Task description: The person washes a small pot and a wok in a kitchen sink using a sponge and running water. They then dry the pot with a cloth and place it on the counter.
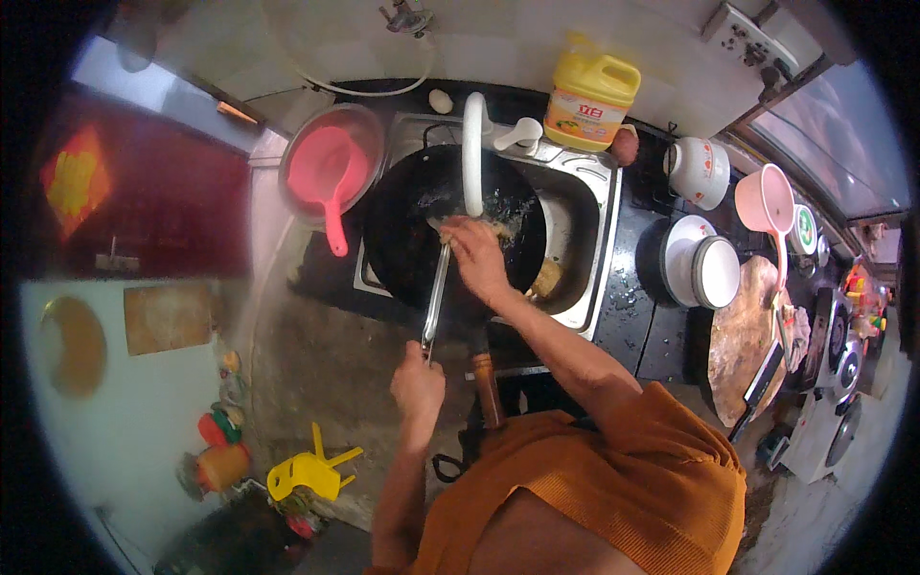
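Note:
My left hand grips the end of a long metal handle, part of a cooking utensil whose head is mostly covered by my other hand. My right hand presses a tan scrubber around the utensil's head, over the black wok. That wok rests across the stainless steel sink, its wooden handle towards my body. Directly above my right hand is the mouth of a white curved faucet. In the sink basin lies another tan scrubber or sponge.
Left of the wok, a metal basin holds a pink dipper. Behind the sink stands a yellow detergent jug. Bowls, a wooden cutting board and a cleaver lie to the right. A yellow plastic stool is at lower left.

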A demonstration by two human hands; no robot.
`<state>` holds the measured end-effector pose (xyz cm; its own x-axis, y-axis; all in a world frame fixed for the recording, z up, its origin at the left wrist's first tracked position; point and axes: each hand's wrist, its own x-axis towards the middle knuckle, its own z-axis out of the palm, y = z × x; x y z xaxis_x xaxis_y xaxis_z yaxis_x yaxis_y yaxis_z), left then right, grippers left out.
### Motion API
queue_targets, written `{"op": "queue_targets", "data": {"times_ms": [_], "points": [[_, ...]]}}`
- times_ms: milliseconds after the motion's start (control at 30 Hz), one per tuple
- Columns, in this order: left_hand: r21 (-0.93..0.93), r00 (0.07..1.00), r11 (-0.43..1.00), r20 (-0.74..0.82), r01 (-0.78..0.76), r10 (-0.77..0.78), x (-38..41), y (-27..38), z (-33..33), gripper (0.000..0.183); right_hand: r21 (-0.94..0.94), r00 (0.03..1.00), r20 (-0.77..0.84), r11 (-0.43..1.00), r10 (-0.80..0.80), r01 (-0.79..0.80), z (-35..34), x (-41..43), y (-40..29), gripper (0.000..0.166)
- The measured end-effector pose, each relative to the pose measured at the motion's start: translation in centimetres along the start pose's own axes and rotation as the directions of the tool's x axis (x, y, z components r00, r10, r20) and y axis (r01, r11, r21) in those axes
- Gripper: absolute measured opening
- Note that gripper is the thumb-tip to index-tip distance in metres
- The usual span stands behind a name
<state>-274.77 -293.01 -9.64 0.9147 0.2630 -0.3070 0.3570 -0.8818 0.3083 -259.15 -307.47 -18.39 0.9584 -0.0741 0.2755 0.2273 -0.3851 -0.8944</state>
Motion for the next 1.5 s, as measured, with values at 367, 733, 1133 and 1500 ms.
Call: {"op": "queue_targets", "data": {"times_ms": [367,733,1133,1500], "points": [[-0.487,0.919,0.862,0.388,0.141,0.068,-2.2,4.4,-4.7,0.013,0.487,0.739,0.172,0.596,0.652,-0.639,-4.5,-1.8,13.4,0.032],[-0.501,0.351,0.259,0.816,0.826,0.46,3.1,16.3,3.8,0.017,0.5,0.851,-0.009,0.74,0.525,-0.451,-0.9,-8.6,13.7,0.012],[-0.236,0.187,0.054,0.874,0.97,0.449,5.4,18.6,11.2,0.032,0.19,0.778,-0.025,0.767,0.628,-0.613,-3.0,-6.1,6.4,0.027],[-0.612,0.724,0.721,0.652,0.326,0.226,1.0,14.5,1.4,0.037,-0.252,0.992,0.036,0.962,0.12,-0.107,-3.9,-1.6,7.9,0.033]]}}
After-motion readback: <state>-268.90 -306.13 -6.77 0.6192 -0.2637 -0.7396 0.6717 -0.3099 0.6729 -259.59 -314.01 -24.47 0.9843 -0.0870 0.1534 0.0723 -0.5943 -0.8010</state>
